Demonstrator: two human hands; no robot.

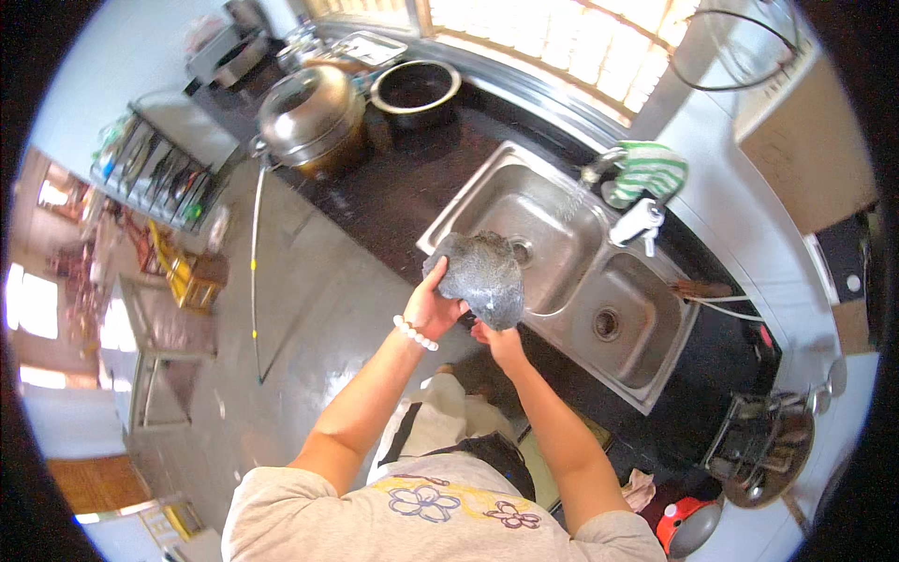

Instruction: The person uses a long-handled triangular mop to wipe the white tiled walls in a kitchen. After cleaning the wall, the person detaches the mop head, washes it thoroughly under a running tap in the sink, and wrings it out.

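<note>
A dark grey, speckled, rounded thing is held up in front of me, over the near-left edge of the double steel sink. It looks like a stone bowl or lump, but its exact kind cannot be made out. My left hand grips its left side, thumb up along the surface; a white bead bracelet circles that wrist. Beneath its lower right edge, the fingers of my right hand are curled against it and partly hidden. Part of the larger basin's drain shows just behind the thing.
A tap with a green-striped cloth stands behind the sink, beside a white bottle-like item. Farther left on the dark counter are a large steel pot and a wide dark pot. A utensil rack stands at right.
</note>
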